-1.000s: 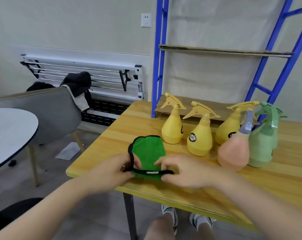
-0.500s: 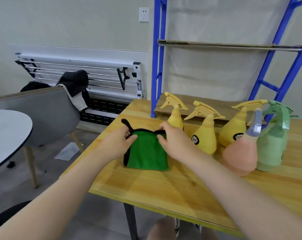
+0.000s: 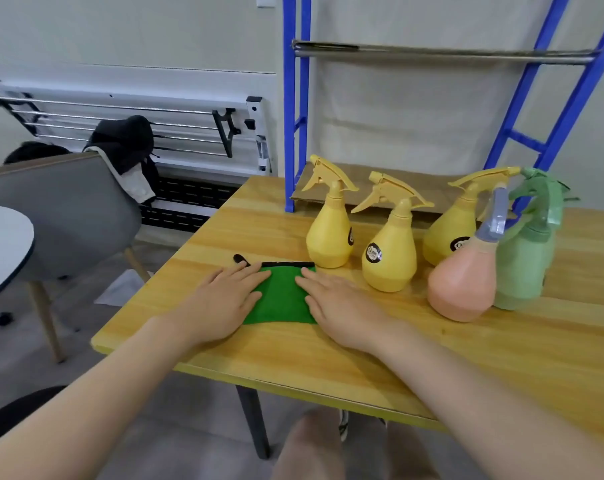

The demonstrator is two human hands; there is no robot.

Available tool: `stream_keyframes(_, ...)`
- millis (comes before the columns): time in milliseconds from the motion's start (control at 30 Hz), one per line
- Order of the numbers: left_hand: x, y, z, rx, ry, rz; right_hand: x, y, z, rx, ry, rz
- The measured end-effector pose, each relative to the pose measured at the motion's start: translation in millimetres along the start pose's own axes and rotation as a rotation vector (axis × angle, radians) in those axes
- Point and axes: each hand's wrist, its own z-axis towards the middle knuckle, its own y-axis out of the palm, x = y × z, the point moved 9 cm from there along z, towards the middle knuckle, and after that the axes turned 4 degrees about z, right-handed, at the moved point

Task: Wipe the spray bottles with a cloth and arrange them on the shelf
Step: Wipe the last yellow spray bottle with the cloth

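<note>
A green cloth (image 3: 280,295) with a black edge lies folded flat on the wooden table (image 3: 432,358). My left hand (image 3: 220,301) presses flat on its left side, my right hand (image 3: 338,303) flat on its right side, fingers straight. Behind the cloth stand three yellow spray bottles (image 3: 330,233) (image 3: 390,258) (image 3: 449,233). A pink bottle (image 3: 461,284) with a grey trigger and a green bottle (image 3: 522,265) stand further right. The blue metal shelf (image 3: 295,109) rises behind them, with a board (image 3: 432,187) at table height.
A grey chair (image 3: 61,216) with dark clothing draped on it stands to the left, beside a white round table (image 3: 2,244). A folded drying rack (image 3: 137,123) leans on the wall. My knees and shoes show under the table's front edge.
The cloth was folded over, away from me. Both hands went from pinching its black edge to lying flat on top of it.
</note>
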Motion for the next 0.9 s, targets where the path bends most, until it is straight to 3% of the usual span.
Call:
stream_keyframes(200, 61.2, 5.3, -24.9, -0.01, 0.074, 0.103, 20.0, -6.0, -63.6, 0.02, 0.028, -0.022)
stream_keyframes(433, 172.1, 13.7, -35.1, -0.035, 0.315, 0.097, 73.0, -13.5, -170.6, 0.037, 0.165, -0.015)
stream_keyframes(900, 368.0, 28.8, 8.9, -0.067, 0.635, 0.09, 205.0, -44.6, -329.2, 0.152, 0.46, 0.086)
